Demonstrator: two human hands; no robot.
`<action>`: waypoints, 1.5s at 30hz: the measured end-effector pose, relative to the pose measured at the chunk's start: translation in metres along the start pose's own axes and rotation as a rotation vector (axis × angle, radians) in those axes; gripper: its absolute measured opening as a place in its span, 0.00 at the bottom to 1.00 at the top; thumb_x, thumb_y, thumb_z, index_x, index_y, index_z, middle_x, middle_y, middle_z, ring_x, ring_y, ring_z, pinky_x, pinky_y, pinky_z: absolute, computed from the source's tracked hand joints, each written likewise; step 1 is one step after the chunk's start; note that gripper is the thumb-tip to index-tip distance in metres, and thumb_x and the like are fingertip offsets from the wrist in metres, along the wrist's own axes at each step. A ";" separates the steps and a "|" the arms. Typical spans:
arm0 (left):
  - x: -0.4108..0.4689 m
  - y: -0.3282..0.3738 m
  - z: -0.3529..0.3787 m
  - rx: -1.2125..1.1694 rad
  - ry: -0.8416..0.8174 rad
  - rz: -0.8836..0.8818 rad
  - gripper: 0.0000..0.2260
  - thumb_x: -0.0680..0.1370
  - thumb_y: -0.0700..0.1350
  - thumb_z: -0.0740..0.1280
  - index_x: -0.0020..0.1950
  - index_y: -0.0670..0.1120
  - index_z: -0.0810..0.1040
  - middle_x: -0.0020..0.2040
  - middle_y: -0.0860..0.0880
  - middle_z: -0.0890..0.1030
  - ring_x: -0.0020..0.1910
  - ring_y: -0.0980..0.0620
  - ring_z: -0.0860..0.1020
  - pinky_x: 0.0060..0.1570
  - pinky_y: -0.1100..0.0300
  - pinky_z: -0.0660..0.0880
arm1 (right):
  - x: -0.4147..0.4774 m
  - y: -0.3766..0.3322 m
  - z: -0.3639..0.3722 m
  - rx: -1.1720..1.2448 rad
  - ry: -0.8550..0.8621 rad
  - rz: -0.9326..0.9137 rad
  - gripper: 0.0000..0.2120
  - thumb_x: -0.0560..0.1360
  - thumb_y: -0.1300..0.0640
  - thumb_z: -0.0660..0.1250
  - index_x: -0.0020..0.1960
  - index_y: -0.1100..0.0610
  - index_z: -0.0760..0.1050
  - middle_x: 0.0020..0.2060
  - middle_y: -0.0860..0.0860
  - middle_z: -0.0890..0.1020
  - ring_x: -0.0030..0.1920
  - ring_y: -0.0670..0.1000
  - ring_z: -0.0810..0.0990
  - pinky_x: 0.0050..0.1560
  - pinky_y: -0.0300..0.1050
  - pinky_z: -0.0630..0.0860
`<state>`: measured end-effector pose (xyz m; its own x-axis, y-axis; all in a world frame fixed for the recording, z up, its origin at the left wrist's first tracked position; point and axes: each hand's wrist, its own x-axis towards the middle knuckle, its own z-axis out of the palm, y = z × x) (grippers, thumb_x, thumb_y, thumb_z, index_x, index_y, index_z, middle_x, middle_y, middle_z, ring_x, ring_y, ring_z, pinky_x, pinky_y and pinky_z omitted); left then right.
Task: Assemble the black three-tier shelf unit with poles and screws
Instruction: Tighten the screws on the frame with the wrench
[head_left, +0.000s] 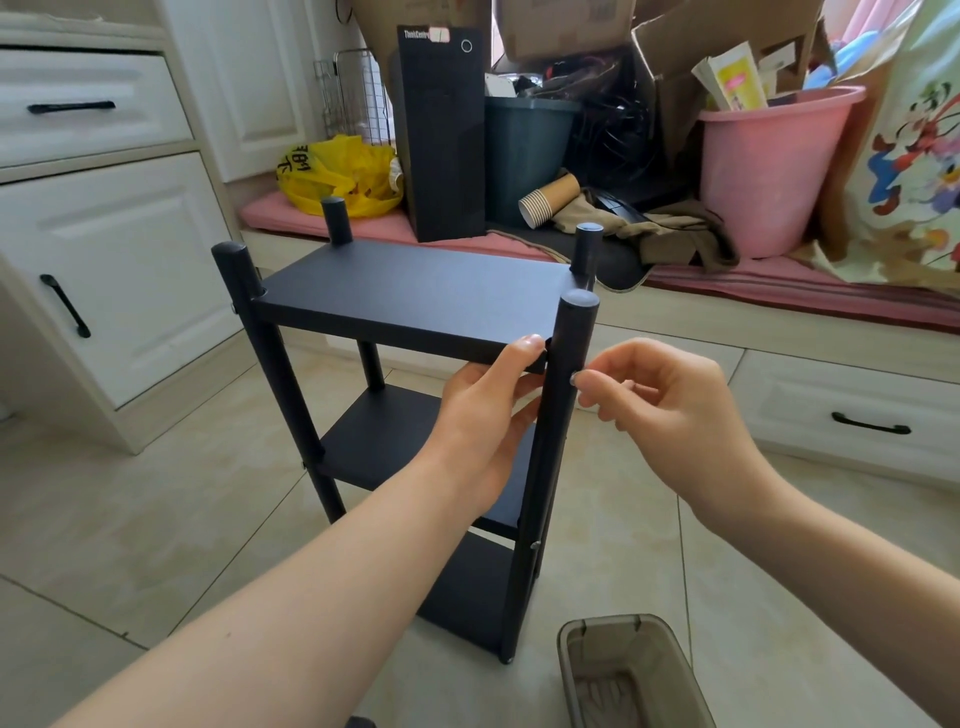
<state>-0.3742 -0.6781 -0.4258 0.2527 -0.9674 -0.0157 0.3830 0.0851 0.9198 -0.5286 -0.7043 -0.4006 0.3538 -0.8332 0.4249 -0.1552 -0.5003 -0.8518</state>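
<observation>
A: Where was the shelf unit (410, 296) seen?

B: It was stood upright on the floor (156, 519) at the centre of the frame, with three tiers carried by four poles.

A: How were the hands employed?

B: The top shelf (363, 280) was gripped at its near right corner by the left hand (483, 415), probably so that it was lined up with the front right pole (563, 441). A small screw (574, 378) was pinched by the right hand (670, 410) and held against that pole's outer side.

A: Was any writing made out?

B: "ThinkCentre" was read on the black computer tower (441, 156) at upper centre. The characters on the yellow bag (337, 176) could not be read.
</observation>
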 end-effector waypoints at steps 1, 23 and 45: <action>0.000 0.000 0.000 -0.002 -0.005 0.002 0.18 0.82 0.48 0.65 0.65 0.36 0.78 0.51 0.45 0.85 0.51 0.51 0.83 0.58 0.53 0.77 | 0.000 0.000 0.000 -0.014 -0.008 -0.008 0.05 0.75 0.61 0.72 0.42 0.54 0.80 0.35 0.49 0.83 0.36 0.54 0.80 0.39 0.41 0.78; 0.002 -0.004 0.003 0.049 0.037 0.023 0.17 0.82 0.50 0.65 0.62 0.39 0.81 0.48 0.47 0.86 0.48 0.53 0.83 0.51 0.56 0.77 | 0.005 0.002 -0.001 -0.096 0.024 -0.004 0.05 0.74 0.58 0.73 0.41 0.52 0.79 0.34 0.48 0.83 0.34 0.50 0.79 0.37 0.39 0.76; -0.023 0.037 -0.013 1.284 0.192 0.846 0.17 0.73 0.55 0.77 0.56 0.48 0.82 0.52 0.53 0.81 0.58 0.53 0.73 0.57 0.61 0.71 | 0.023 0.013 -0.015 0.260 -0.255 0.212 0.19 0.75 0.58 0.73 0.60 0.38 0.80 0.56 0.46 0.84 0.57 0.48 0.83 0.59 0.52 0.77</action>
<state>-0.3546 -0.6496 -0.3967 0.1389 -0.6915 0.7088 -0.8938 0.2207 0.3905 -0.5363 -0.7337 -0.3972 0.5610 -0.8101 0.1703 -0.0224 -0.2205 -0.9751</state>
